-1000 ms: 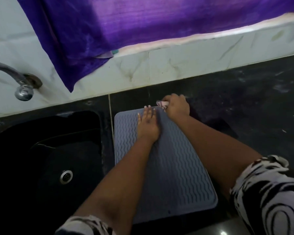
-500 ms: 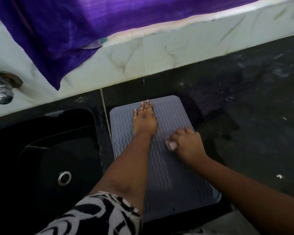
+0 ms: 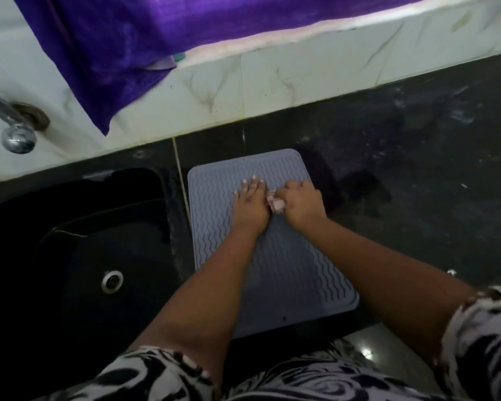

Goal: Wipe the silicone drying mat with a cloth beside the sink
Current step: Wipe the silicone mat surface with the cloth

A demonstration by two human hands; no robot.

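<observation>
A grey silicone drying mat (image 3: 289, 279) with wavy ridges lies flat on the black counter, just right of the sink. My left hand (image 3: 250, 208) rests flat on the mat's upper middle, fingers spread and pointing away from me. Right beside it, my right hand (image 3: 301, 202) is closed on a small bunched pinkish cloth (image 3: 276, 203), which presses on the mat between the two hands. Most of the cloth is hidden under my fingers.
A black sink (image 3: 78, 256) with a metal drain (image 3: 112, 281) lies to the left. A chrome tap (image 3: 15, 131) juts from the white marble wall. A purple cloth (image 3: 162, 33) hangs over the ledge above. Dark counter (image 3: 417, 175) stretches to the right, with wet patches.
My right hand with the cloth went from the mat's far edge down its right side, then back up beside my left hand. My left hand stayed flat on the mat.
</observation>
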